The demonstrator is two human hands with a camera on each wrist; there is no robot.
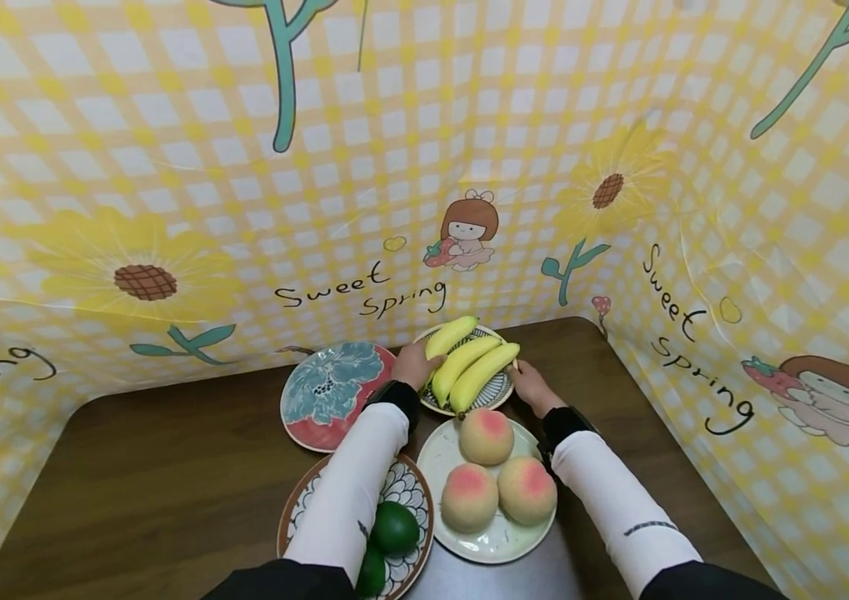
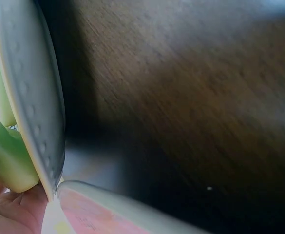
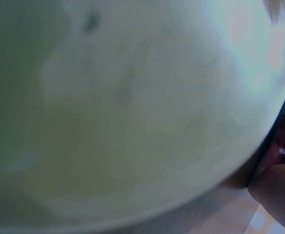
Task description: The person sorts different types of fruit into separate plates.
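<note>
A patterned plate (image 1: 500, 392) with three yellow bananas (image 1: 473, 367) sits at the back of the brown table (image 1: 169, 467). My left hand (image 1: 415, 364) grips its left rim and my right hand (image 1: 531, 385) grips its right rim. In the left wrist view the plate rim (image 2: 31, 97) stands edge-on beside a greenish banana end (image 2: 7, 158), with my left hand (image 2: 10, 212) below it. The plate's pale underside (image 3: 132, 112) fills the right wrist view, and my right hand's fingers (image 3: 277, 190) show at the lower right.
A white plate (image 1: 502, 542) with three peaches (image 1: 495, 483) lies just in front. A blue and red floral plate (image 1: 330, 392) is to the left, and a patterned plate (image 1: 412, 487) with green fruit (image 1: 394, 527) lies under my left forearm. Yellow checked sheeting (image 1: 424, 167) walls in the table.
</note>
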